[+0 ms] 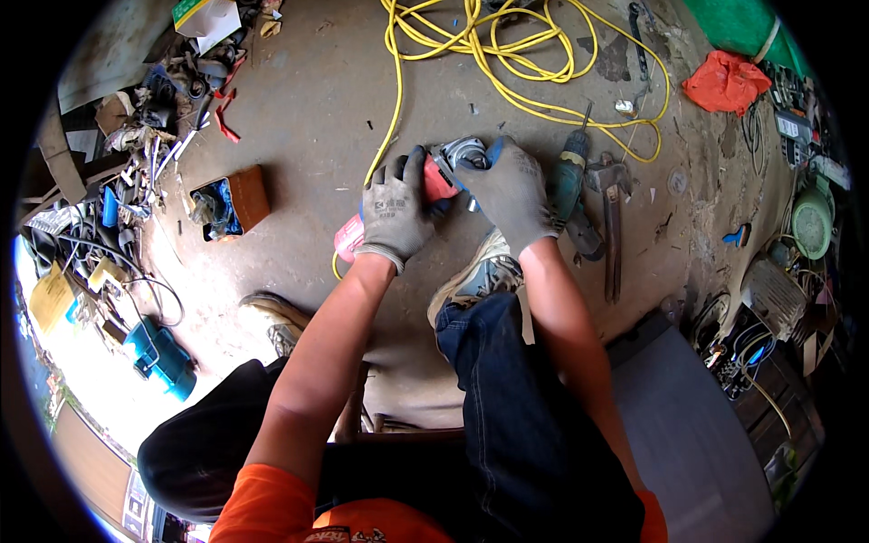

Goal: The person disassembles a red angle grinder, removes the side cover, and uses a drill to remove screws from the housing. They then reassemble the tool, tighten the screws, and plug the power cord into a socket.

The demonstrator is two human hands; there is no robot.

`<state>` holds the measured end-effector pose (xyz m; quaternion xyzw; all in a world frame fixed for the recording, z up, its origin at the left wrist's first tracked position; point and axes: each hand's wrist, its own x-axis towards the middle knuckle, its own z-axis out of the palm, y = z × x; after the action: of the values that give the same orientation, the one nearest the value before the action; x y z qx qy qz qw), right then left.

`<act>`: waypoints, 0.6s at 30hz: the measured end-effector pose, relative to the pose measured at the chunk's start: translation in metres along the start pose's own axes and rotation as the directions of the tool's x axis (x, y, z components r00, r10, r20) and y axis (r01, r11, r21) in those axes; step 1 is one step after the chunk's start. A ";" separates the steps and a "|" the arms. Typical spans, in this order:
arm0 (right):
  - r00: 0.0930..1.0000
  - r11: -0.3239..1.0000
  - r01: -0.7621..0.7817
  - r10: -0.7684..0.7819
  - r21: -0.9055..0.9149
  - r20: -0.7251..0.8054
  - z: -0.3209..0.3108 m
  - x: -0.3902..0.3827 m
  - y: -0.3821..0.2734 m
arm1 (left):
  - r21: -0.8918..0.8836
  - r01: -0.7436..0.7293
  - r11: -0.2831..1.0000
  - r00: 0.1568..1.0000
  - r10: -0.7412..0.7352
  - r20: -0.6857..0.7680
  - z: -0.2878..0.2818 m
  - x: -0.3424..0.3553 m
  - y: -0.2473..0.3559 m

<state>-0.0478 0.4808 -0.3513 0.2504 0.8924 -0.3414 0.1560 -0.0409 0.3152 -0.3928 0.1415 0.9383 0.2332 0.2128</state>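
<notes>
A red angle grinder [441, 179] with a silver gear head lies across the floor in front of me, its pinkish rear end showing beside my left wrist. My left hand [396, 215], in a grey work glove, is closed over the grinder's body from above. Also gloved, my right hand [511, 195] grips the tool at its head end, and its fingertips are partly hidden. A bit of blue shows by the right fingers; whether it is glove or tool I cannot tell. The yellow cord [396, 109] runs away from the grinder's rear.
Right of my hands lie a green cordless drill [568, 172] and a hammer [613, 235]. The yellow cord is coiled farther ahead. A small brown box [249, 199] stands to the left near scrap and a teal motor-like part [161, 357]. An orange-red bag [727, 83] lies far right. My shoe [484, 271] is close below the grinder.
</notes>
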 end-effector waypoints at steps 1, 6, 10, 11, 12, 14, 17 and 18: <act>0.999 1.000 -0.016 0.016 -0.003 0.051 -0.001 0.003 -0.001 | -0.012 -0.007 1.000 1.000 0.007 0.023 -0.002 0.003 -0.001; 0.991 0.973 0.047 -0.017 -0.226 0.133 -0.026 0.001 -0.017 | -0.059 0.050 0.997 0.993 -0.044 0.105 -0.013 0.012 0.002; 0.920 0.887 0.381 -0.336 -0.262 0.200 -0.028 0.006 -0.005 | -0.147 -0.020 0.989 0.995 0.005 -0.098 0.001 0.016 0.004; 0.896 0.845 0.439 -0.389 -0.305 0.213 -0.024 0.008 -0.002 | -0.192 -0.041 0.981 0.992 0.018 -0.123 0.003 0.020 0.007; 0.868 0.797 0.495 -0.440 -0.346 0.230 -0.022 0.009 0.001 | -0.211 -0.011 0.977 0.993 -0.013 -0.115 0.006 0.024 0.011; 0.867 0.781 0.498 -0.431 -0.378 0.251 -0.022 0.010 -0.001 | -0.168 -0.032 0.985 0.988 0.005 -0.157 0.010 0.023 0.014; 0.859 0.769 0.509 -0.429 -0.387 0.279 -0.019 0.014 0.000 | -0.142 -0.032 0.989 0.980 0.003 -0.199 0.012 0.022 0.018; 0.856 0.767 0.514 -0.430 -0.384 0.287 -0.018 0.015 0.001 | -0.141 -0.028 0.990 0.978 -0.002 -0.209 0.012 0.021 0.019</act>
<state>-0.0617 0.4990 -0.3460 -0.0579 0.9622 -0.1764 0.1992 -0.0509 0.3437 -0.3996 0.1069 0.9353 0.3148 0.1213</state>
